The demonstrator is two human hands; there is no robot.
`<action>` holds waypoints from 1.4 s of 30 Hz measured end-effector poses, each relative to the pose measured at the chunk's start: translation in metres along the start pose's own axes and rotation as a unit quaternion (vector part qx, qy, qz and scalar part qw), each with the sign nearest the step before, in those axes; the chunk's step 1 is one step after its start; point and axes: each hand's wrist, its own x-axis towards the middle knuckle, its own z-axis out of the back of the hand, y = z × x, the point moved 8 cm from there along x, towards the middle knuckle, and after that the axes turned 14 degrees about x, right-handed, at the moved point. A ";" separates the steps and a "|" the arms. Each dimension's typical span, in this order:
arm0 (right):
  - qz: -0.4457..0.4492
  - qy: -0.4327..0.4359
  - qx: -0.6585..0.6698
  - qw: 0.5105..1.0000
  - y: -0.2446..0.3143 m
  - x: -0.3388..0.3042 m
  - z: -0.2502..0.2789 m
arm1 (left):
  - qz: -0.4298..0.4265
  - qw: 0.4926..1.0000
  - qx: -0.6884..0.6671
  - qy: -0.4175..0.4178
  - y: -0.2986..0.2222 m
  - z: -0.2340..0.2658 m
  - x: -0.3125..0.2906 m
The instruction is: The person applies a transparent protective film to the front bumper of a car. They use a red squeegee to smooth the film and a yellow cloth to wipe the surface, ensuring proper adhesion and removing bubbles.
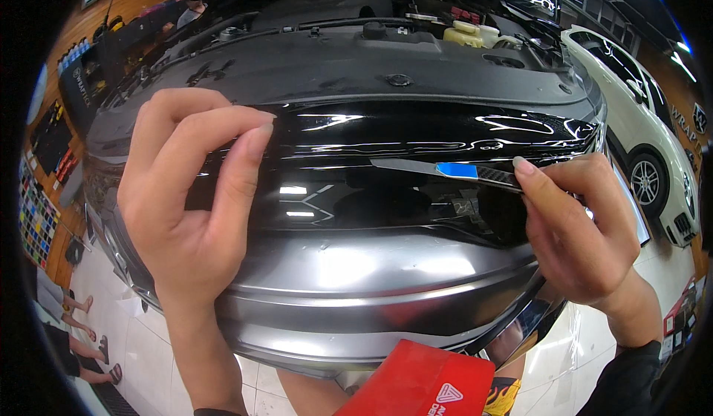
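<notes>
My right hand [575, 223] pinches a thin flat strip [494, 176] between thumb and fingers. The strip has a grey pointed end reaching left, a blue patch in its middle and a dark patterned part by my fingertips. It hovers over a glossy black panel [356, 201] on the front of a car. On the left, my left hand [193, 186] is raised over the same panel, thumb and index finger pressed together. Whatever may be between those fingertips is too small to make out. Below the panel curves a satin grey bumper [356, 267].
The car's hood is up, showing a dark engine cover [327, 67] and a yellowish reservoir [464, 34]. A red flat piece [423, 382] hangs at the bottom, near my legs. A white car [631, 89] stands at right. Other people's legs [82, 327] show at lower left.
</notes>
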 end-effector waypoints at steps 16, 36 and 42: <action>-0.017 0.021 -0.020 0.999 -0.012 -0.010 0.007 | 0.003 0.999 0.020 0.026 0.002 -0.002 -0.002; 0.007 0.000 -0.016 1.000 -0.033 -0.027 0.018 | 0.017 0.998 0.028 0.044 -0.001 -0.002 0.001; 0.017 -0.021 -0.022 0.999 -0.038 -0.033 0.021 | 0.020 0.999 0.025 0.032 -0.001 -0.002 0.000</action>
